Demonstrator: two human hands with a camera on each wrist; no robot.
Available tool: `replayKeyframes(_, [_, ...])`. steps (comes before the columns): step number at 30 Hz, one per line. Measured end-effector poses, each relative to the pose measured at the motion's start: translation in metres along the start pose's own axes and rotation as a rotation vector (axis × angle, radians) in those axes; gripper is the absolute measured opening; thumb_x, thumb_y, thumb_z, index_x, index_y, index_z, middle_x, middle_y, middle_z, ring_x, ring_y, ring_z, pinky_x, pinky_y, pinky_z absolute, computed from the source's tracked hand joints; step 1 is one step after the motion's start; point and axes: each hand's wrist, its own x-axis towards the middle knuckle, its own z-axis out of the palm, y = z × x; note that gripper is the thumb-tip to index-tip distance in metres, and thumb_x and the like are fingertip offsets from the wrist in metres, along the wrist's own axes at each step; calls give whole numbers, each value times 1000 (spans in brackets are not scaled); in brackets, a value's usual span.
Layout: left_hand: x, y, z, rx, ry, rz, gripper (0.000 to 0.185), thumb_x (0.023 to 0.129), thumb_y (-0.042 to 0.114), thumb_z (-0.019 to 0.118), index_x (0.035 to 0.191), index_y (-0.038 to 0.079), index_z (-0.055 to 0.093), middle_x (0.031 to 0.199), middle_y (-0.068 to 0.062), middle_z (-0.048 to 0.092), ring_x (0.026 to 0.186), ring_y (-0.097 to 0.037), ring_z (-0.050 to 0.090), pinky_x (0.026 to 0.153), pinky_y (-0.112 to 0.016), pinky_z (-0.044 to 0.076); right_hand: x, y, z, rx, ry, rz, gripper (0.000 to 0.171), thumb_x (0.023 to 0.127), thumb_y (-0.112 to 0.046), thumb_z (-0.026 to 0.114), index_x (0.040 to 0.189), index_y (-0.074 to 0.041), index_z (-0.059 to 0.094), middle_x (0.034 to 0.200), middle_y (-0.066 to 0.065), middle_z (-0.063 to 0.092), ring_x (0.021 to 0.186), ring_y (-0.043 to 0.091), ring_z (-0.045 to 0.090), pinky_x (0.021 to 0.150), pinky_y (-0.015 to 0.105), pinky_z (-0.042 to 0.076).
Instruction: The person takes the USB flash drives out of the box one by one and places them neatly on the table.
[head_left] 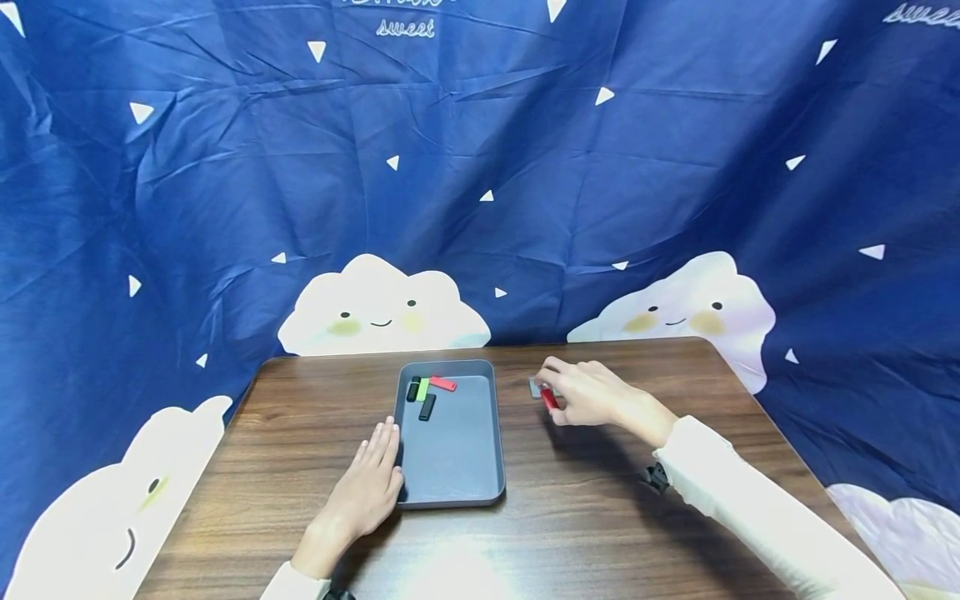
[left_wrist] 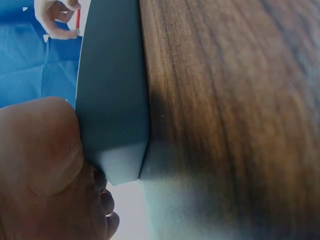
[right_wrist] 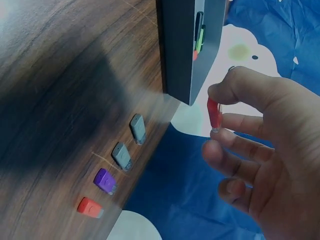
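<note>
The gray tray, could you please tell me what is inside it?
Two black sticks, a green stick and a red stick lie in the tray; whatever is beneath them is hidden.

A: ok so what kind of place is this, someone's home?

B: homey-looking corner, can't say for sure tbh. Big blue cloth (head_left: 450,125) behind a wood-grain worktop (head_left: 570,508), printed with smiling white clouds (head_left: 378,292), little triangles (head_left: 317,51) and "sweet" lettering (head_left: 405,29). Whatever's past the cloth is hidden.
</note>
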Motion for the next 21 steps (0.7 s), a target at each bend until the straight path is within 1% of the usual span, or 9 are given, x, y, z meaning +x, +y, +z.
replayKeyframes(4, [0,0,1,-7,9,5,62,108,15,47,161,-12,32,173,-28,28,160,-46,30,129,-63,30,-4,4,-1,2,-9,11,35,77,-24,83,108,-16,71,98,-4,60,56,11,47,49,30,44])
replayKeyframes(8, [-1,-1,3,-13,26,13,62,107,15,47,160,-13,33,172,-28,29,159,-47,31,128,-64,31,-8,7,-2,11,-14,26,34,77,-23,83,107,-16,70,94,-5,58,57,9,48,50,28,43])
replayKeyframes(14, [-1,1,-1,8,-27,-17,62,110,17,47,163,-10,30,175,-26,24,163,-43,26,132,-60,27,-11,12,-1,10,-5,37,34,76,-21,82,108,-14,71,90,-7,55,58,3,48,50,26,41])
replayKeyframes(17, [-2,2,-1,20,-33,-20,62,110,17,47,163,-10,30,175,-25,24,163,-42,25,132,-59,27,-13,15,0,8,-9,41,36,75,-22,82,108,-14,71,92,-6,56,59,5,48,50,27,41])
replayKeyframes(21, [-2,1,0,26,-28,-18,62,110,16,48,163,-10,31,174,-25,25,163,-42,26,132,-59,27,-15,20,2,6,-18,55,39,76,-24,83,112,-14,71,99,-3,60,58,10,49,50,31,44])
